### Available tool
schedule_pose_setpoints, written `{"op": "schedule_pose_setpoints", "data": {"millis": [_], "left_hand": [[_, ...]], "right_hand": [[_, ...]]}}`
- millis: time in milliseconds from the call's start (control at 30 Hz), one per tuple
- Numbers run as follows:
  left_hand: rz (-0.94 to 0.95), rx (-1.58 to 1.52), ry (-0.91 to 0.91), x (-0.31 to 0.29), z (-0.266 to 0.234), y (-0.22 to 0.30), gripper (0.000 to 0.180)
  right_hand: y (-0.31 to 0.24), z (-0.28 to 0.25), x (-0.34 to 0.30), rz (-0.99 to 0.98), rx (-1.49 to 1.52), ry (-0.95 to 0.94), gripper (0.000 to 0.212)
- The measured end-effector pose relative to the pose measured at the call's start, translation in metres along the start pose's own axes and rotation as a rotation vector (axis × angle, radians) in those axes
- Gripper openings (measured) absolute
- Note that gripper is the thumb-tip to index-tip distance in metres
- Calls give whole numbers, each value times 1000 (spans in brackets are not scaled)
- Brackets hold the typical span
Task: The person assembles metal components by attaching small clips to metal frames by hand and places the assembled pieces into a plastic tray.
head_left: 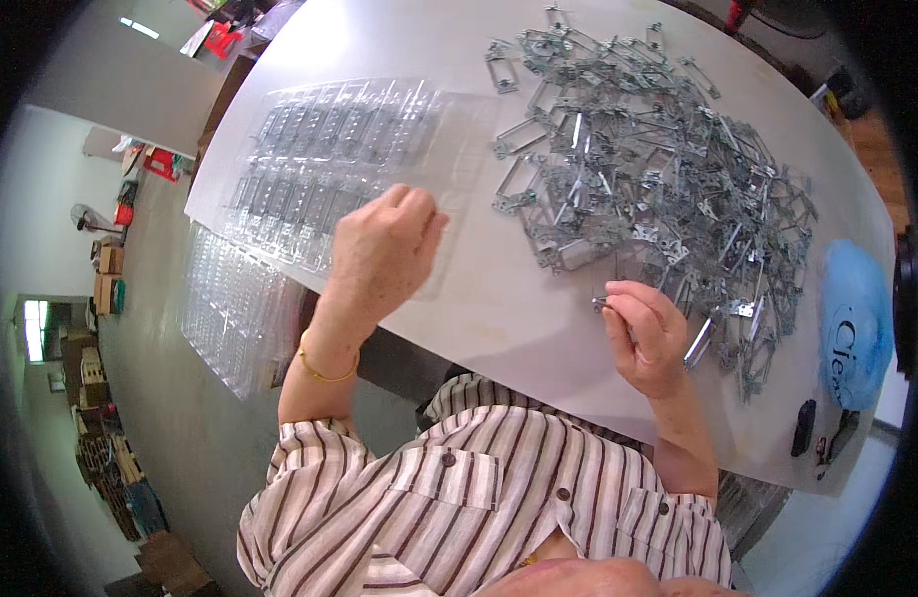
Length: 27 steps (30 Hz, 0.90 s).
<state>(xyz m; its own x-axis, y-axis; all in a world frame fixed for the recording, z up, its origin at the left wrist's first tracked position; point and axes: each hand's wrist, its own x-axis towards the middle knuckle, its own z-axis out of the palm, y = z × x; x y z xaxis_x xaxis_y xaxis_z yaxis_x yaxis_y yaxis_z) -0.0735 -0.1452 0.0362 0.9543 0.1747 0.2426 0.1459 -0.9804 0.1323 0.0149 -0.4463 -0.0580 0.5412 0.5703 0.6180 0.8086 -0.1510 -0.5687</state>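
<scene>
Judging this partway, I see parts (349, 124) in the clear tray (379, 165), many metal frames (658, 169) left, right hand (648, 338) pinching a small piece (599, 301), left hand (387, 244) grip unclear.

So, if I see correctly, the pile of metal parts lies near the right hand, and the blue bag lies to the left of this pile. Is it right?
Not quite: the blue bag lies to the right of the pile of metal parts, as the head view shows. The pile does lie near the right hand.
</scene>
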Motion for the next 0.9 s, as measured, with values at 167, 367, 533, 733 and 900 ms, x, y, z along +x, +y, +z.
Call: {"op": "schedule_pose_setpoints", "data": {"millis": [167,367,533,733,900], "left_hand": [[166,-228,99,23,52,32,13],[200,-331,64,40,78,68,13],[191,-384,54,38,89,79,12],[213,-393,18,37,98,86,10],[258,-381,30,38,102,91,10]], "right_hand": [[-5,-2,1,-39,-15,-1,23],[-7,-3,-5,-60,8,-48,24],[-5,2,-12,-149,50,-120,18],[-12,10,-18,-166,118,-195,14],[-12,15,-25,-148,136,-200,13]]}}
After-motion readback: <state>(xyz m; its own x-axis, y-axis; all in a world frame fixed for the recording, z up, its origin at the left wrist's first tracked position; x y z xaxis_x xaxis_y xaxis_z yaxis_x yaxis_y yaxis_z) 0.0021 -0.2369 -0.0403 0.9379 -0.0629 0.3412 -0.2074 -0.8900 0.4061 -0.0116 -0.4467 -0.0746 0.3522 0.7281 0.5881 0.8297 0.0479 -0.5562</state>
